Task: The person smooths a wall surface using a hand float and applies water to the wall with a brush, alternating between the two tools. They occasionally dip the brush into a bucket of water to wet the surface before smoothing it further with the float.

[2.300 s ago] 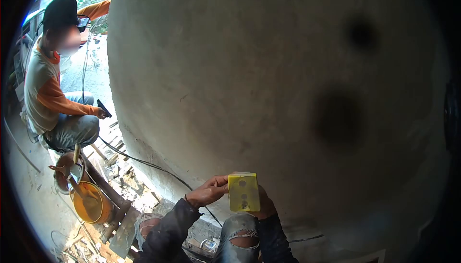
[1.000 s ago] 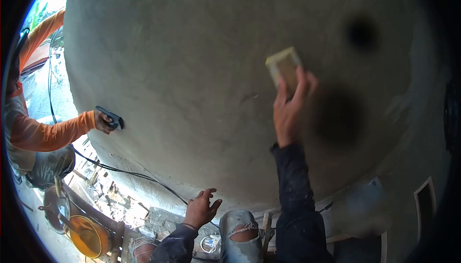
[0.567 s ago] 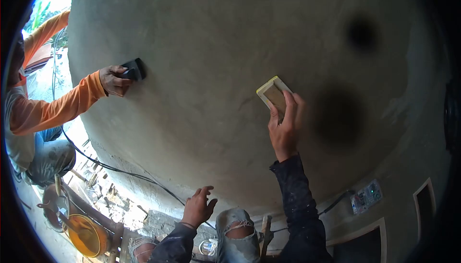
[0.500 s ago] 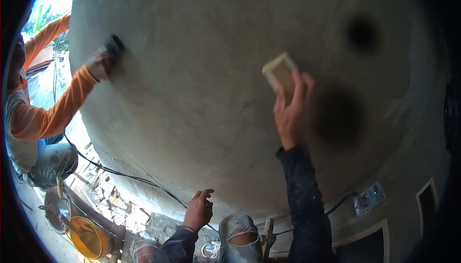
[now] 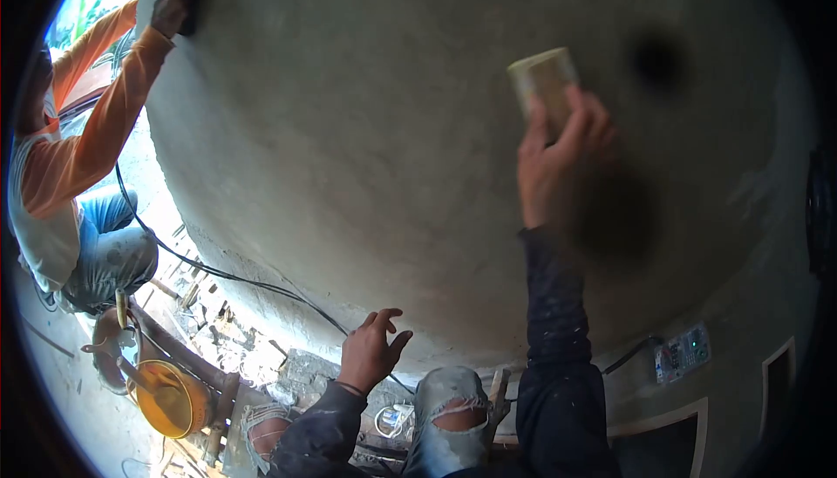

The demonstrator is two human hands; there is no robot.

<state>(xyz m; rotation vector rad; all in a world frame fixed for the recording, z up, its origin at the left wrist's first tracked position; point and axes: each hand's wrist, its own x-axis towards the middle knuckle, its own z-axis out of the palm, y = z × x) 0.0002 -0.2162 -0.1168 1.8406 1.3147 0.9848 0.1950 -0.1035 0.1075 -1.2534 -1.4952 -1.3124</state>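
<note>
My right hand (image 5: 558, 155) grips a rectangular sponge (image 5: 547, 72), pale yellow along its edges and browner on its face. Fingers and thumb hold it by its lower sides, against the grey plastered wall (image 5: 349, 164) in the upper middle of the head view. Lower down, my left hand (image 5: 370, 356) is raised with its fingers apart and nothing in them. It is close to the foot of the wall, overlapping a black cable (image 5: 305, 297) in this view.
At the left a co-worker in orange sleeves (image 5: 131, 85) holds a dark float (image 5: 193, 7) against the wall. Below stands a yellow bucket (image 5: 179, 399) with a tool in it, beside wooden poles and rubble. A small electrical panel (image 5: 683, 353) is at the lower right.
My right hand has moved up and to the right along the wall with the sponge. My left hand has risen slightly, its fingers spreading. The co-worker's float has moved upward.
</note>
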